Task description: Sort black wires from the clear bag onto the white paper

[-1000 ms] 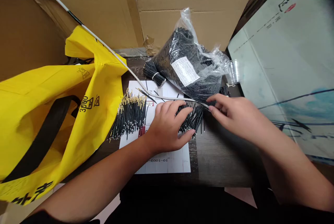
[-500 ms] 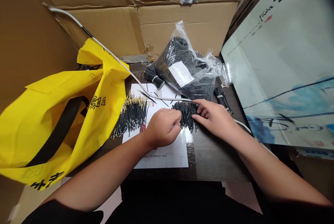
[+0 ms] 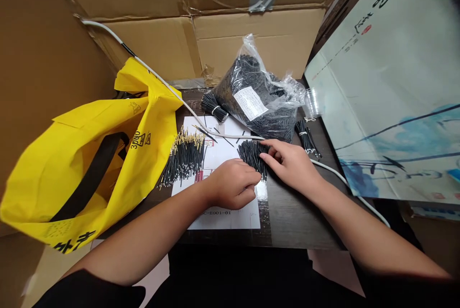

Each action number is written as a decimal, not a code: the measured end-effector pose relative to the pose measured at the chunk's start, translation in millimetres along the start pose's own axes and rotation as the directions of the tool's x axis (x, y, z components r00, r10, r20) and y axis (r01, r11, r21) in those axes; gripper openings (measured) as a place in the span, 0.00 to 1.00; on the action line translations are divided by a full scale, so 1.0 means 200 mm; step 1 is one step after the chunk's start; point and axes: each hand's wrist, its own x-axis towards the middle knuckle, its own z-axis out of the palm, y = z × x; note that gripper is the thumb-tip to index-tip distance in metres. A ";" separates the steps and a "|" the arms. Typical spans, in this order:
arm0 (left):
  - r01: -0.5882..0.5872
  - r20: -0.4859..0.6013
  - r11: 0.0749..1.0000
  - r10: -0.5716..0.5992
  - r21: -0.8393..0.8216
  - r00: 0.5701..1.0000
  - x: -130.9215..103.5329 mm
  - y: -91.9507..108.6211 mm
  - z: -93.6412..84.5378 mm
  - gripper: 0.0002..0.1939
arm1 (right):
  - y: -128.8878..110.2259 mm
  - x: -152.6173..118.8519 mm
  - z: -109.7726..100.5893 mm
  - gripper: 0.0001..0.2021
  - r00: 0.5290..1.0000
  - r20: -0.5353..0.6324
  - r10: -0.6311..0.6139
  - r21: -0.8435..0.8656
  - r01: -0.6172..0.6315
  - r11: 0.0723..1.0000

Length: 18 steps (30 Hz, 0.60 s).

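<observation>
Black wires in a loose heap (image 3: 251,154) lie at the right edge of a printed white sheet (image 3: 230,221) on the dark table (image 3: 298,226), between the person's two hands. The left hand (image 3: 235,184) is curled in front of them, knuckles up; whether its fingers clench anything cannot be told. The right hand (image 3: 285,164) reaches in from the other side, thumb and forefinger slightly apart at the heap's right edge — whether they pinch a wire is too small to tell.

To the left lies a second pile, black with gold-coloured ends (image 3: 183,157), partly on the sheet. A white cable (image 3: 161,82) crosses from the upper left, passes behind the right hand and shows again beyond its wrist. Behind the sheet sits a clear plastic bag (image 3: 247,75) full of small black pieces, a tied bundle (image 3: 212,106) beside it. A yellow bag (image 3: 86,121) slumps open at the left.
</observation>
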 end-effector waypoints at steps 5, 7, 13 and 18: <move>-0.032 -0.032 0.999 0.032 -0.010 0.999 -0.01 0.00 0.01 0.08 | -0.07 0.04 -0.08 0.13 0.999 -0.025 -0.039 -0.087 0.036 0.996; -0.053 -0.031 0.998 0.052 -0.017 0.998 -0.02 0.01 0.02 0.07 | -0.14 0.11 -0.10 0.11 0.988 0.014 -0.156 -0.181 0.156 0.971; -0.077 0.043 0.997 0.077 -0.001 0.996 -0.04 0.03 0.03 0.07 | -0.44 0.48 0.05 0.12 0.753 0.331 -0.568 -0.369 0.657 0.657; -0.068 0.061 0.998 0.067 0.017 0.996 -0.04 0.04 0.03 0.08 | -0.58 0.65 0.24 0.09 0.550 0.500 -0.669 -0.351 0.835 0.425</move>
